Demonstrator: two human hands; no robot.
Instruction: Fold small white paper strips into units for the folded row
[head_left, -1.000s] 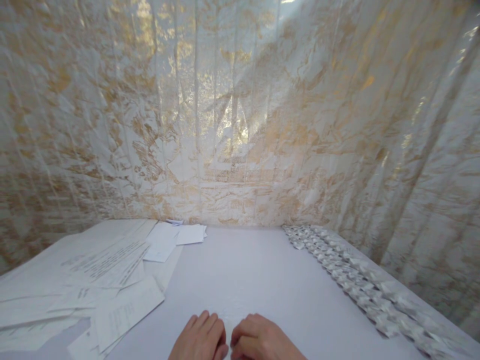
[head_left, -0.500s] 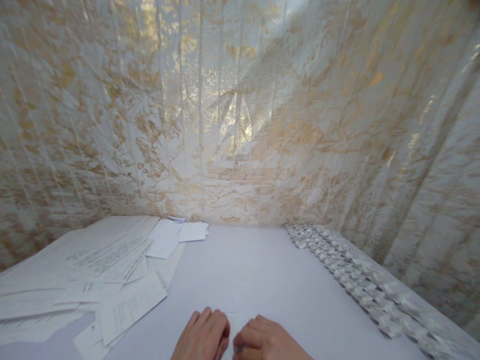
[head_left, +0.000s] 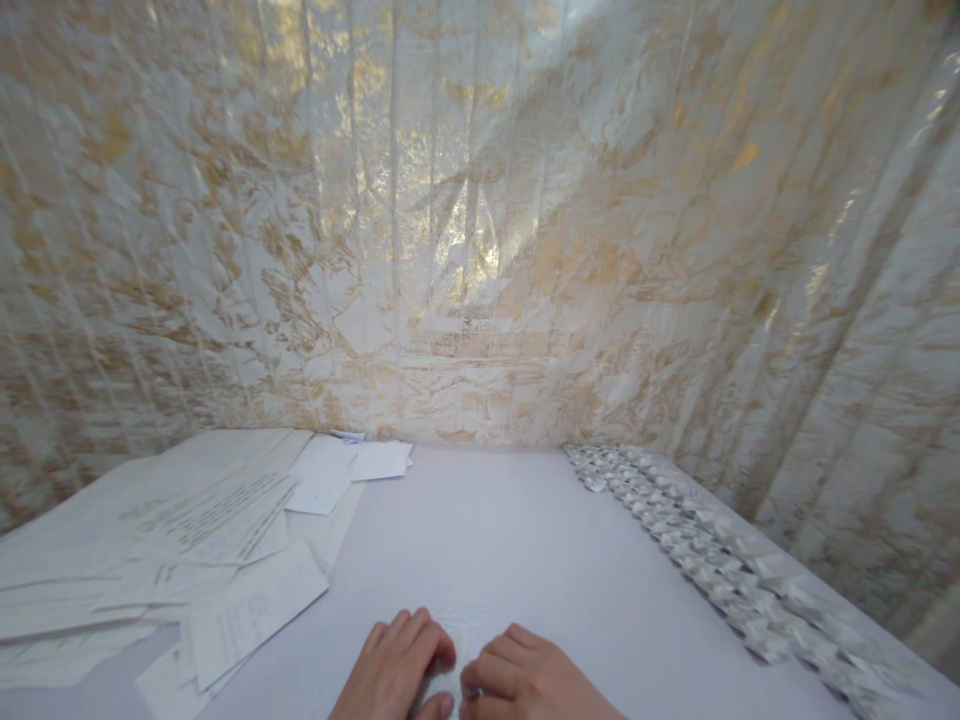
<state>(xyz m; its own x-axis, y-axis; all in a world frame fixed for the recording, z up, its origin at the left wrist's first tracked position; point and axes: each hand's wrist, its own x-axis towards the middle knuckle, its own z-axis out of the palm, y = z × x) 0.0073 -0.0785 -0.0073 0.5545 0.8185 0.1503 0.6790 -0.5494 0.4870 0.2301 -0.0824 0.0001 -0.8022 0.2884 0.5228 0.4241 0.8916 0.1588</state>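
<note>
On the smooth white table, flat, overlapping white paper slips with grey print lie beside the left hand. It is half curled, thumb and forefinger apart; the right hand curls inward. Whether either holds anything, I cannot tell.

Gold-patterned sheer curtain, light glowing through, pale tabletop

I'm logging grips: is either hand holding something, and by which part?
That cannot be told: the left hand and right hand are curled over the table, hiding anything in their fingers.
</note>
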